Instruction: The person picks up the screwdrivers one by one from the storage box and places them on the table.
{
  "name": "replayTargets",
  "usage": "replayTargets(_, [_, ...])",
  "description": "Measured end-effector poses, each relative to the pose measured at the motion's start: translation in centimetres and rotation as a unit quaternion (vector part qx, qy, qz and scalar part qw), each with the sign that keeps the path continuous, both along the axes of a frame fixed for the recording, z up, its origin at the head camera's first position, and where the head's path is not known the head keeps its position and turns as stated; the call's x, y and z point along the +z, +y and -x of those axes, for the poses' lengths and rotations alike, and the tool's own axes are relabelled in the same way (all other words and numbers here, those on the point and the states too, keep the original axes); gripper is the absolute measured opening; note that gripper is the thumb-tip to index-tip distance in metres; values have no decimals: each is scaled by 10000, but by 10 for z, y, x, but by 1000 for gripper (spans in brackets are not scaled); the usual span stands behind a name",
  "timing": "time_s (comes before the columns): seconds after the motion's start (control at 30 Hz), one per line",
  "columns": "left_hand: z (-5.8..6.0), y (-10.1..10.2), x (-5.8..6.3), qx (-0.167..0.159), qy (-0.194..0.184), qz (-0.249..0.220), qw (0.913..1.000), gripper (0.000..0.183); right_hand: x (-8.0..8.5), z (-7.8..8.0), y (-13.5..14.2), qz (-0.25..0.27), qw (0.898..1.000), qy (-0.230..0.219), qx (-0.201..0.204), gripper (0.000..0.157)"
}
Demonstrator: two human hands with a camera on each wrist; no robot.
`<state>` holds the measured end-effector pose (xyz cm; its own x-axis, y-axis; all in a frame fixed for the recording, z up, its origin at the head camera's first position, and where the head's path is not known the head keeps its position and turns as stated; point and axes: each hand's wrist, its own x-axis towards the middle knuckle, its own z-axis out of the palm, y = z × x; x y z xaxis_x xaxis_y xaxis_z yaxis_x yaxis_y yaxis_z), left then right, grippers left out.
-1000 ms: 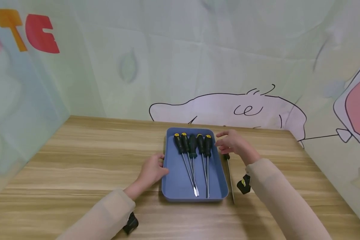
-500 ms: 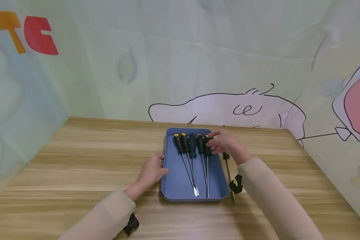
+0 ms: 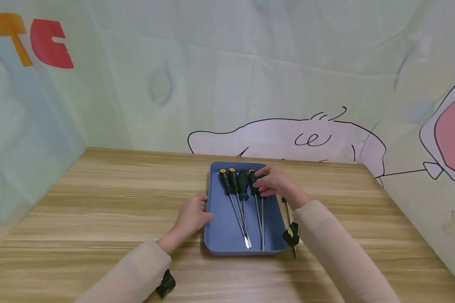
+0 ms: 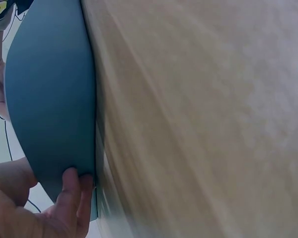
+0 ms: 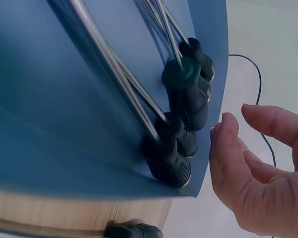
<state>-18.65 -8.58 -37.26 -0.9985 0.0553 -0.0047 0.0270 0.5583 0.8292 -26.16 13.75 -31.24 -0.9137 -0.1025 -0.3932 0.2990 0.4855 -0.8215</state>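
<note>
A shallow blue tray [image 3: 223, 229] stands on the table, with several dark-handled screwdrivers lying in it, their handles toward the far end. One dark green-handled screwdriver [image 3: 243, 185] lies in the middle of the group; the others have yellow ends. My left hand [image 3: 191, 214] grips the tray's left wall, its fingers [image 4: 69, 193] against the outside. Over the far right corner, my right hand [image 3: 274, 181] hovers with loosely bent fingers and hides the rightmost handle. The right wrist view shows this hand apart from the screwdriver handles [image 5: 186, 94].
Another screwdriver [image 3: 287, 212] lies on the table just outside the tray's right wall, partly hidden by the right wrist camera [image 3: 291, 235]. A printed cloth wall [image 3: 227, 92] rises behind the wooden table [image 3: 117, 202].
My right hand has moved left, from beside the tray's right wall to above the rightmost screwdriver handles. The left hand and the tray have stayed in place.
</note>
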Motion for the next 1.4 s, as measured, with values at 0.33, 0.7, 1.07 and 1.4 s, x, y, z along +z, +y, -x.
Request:
replayTargets(0.33, [-1,0,0,-58,123,-56,9999,43,-3,0,-11,27,9998,54,178,46])
replayTargets(0.7, [-1,0,0,-81,143,-44,9999,43,-8,0,-27,154,9995,35,269,44])
replayTargets(1.07, [-2,-1,0,-60,110,-50,9999,43,-15,-1,-42,137,9995,40,288,41])
replayTargets(1.4, [0,-1,0,-18,-8,-116,9999,43,-20,-4,-56,137,9992,244,290,41])
